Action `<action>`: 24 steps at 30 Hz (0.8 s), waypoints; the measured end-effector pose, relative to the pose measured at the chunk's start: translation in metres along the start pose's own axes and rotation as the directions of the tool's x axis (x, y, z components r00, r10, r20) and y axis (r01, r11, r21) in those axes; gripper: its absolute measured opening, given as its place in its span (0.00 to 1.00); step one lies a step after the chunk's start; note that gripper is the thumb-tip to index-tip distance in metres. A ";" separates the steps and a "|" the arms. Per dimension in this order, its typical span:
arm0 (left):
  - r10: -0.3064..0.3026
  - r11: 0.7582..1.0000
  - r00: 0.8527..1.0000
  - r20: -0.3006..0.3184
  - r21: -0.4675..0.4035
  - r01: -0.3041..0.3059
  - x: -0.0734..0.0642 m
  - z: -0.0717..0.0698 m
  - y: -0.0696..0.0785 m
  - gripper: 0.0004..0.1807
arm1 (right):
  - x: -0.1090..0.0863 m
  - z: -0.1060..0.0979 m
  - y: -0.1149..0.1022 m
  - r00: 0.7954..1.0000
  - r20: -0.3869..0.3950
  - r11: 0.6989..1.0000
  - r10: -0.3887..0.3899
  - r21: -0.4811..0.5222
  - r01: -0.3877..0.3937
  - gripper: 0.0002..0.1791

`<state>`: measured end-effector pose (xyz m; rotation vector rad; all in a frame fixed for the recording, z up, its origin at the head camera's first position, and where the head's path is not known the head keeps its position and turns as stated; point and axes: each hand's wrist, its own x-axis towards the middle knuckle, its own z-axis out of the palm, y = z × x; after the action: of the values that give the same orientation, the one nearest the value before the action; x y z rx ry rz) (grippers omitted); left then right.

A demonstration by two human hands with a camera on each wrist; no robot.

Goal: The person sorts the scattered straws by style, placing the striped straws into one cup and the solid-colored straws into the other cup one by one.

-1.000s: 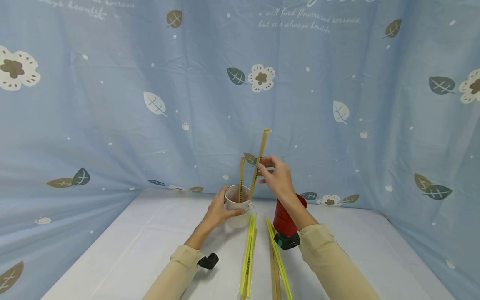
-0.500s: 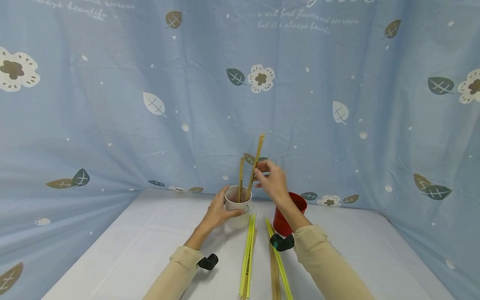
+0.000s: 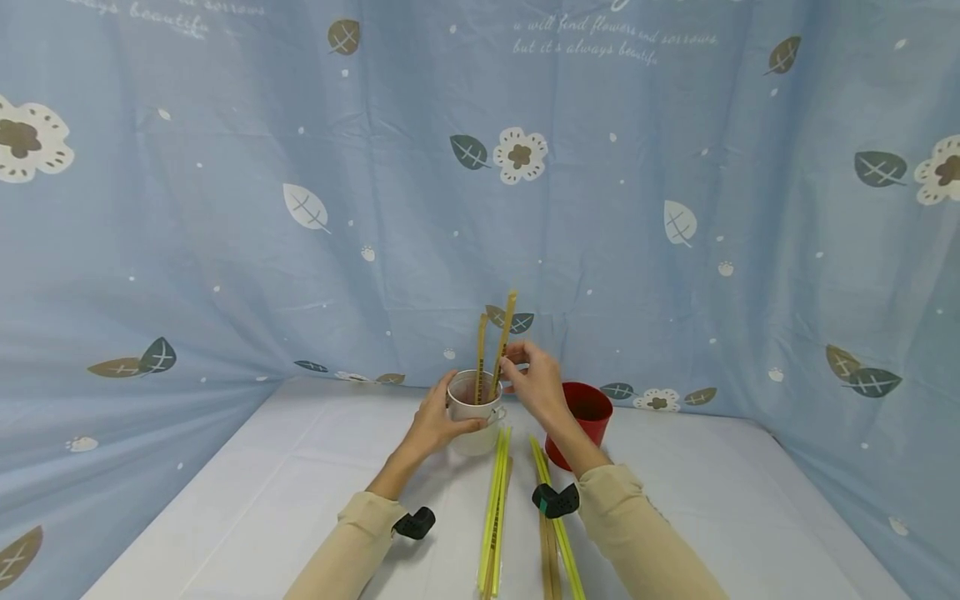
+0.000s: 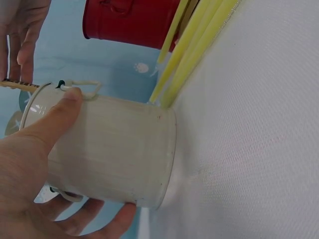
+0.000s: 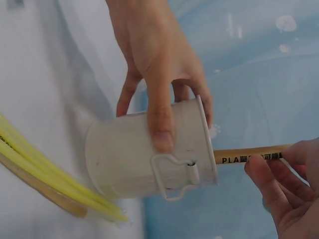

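Note:
A white metal bucket (image 3: 476, 417) with small wire handles stands on the table. My left hand (image 3: 437, 421) grips it round the side, thumb near one handle in the left wrist view. My right hand (image 3: 536, 382) pinches a brown straw (image 5: 234, 156) printed with "PLA" between thumb and fingers. That straw's lower end is inside the bucket, hidden by the wall, and its top leans slightly right. Another brown straw (image 3: 482, 342), its top bent, stands in the bucket beside it.
A red bucket (image 3: 591, 408) stands right of the white one, partly behind the right forearm. Yellow straws (image 3: 489, 525) and brown straws (image 3: 551, 550) lie in two bundles on the white table (image 3: 300, 483). A blue printed curtain (image 3: 375, 208) hangs behind.
My right hand has moved down and left, lowering the brown straw deeper into the white bucket. More of the red bucket now shows. The left hand has kept its place.

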<state>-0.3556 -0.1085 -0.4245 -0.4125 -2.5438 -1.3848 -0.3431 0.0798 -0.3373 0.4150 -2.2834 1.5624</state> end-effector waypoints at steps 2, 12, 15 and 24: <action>-0.002 1.000 1.000 -0.002 0.005 0.002 0.000 0.000 0.000 0.60 | -0.001 0.001 0.001 1.000 0.003 1.000 0.009 0.000 -0.009 0.10; -0.002 1.000 1.000 -0.001 0.017 0.002 0.000 0.001 -0.002 0.60 | -0.009 0.008 0.014 1.000 0.014 1.000 0.012 0.011 -0.012 0.10; -0.003 1.000 1.000 -0.003 0.022 0.003 0.000 0.001 -0.002 0.60 | -0.011 0.011 0.019 1.000 0.012 1.000 0.027 0.007 -0.027 0.10; 0.003 1.000 1.000 -0.008 0.024 -0.002 0.000 0.000 -0.001 0.59 | -0.012 0.014 0.021 1.000 -0.007 1.000 0.017 -0.006 -0.017 0.10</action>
<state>-0.3559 -0.1090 -0.4257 -0.4047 -2.5500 -1.3508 -0.3425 0.0750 -0.3651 0.3887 -2.2916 1.5619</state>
